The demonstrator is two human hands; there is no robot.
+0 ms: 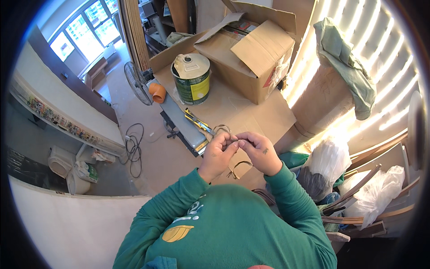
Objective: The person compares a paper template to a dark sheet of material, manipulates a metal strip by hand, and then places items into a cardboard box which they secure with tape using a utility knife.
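A thin, flexible brown strip [244, 162] is pinched between my two hands, its loose ends curling above and below them. My left hand [217, 154] grips it with thumb and forefinger. Close against it, my right hand [262, 154] pinches the same strip, and the fingertips of both hands nearly meet. The exact spot between the fingers is hidden. Just beyond my left hand lies a slim yellow-and-black tool [196, 119], beside a long grey-topped piece [181, 123] with dark edges. Flat brown cardboard [251, 117] spreads beyond the hands.
A green-and-yellow metal bucket [192, 84] and an open cardboard box [242, 62] stand ahead. An orange pipe elbow [156, 92] sits near a fan [136, 83]. Black cable [134, 150] lies on the floor at left. Plastic bags [329, 163] and curved strips [367, 219] crowd the right.
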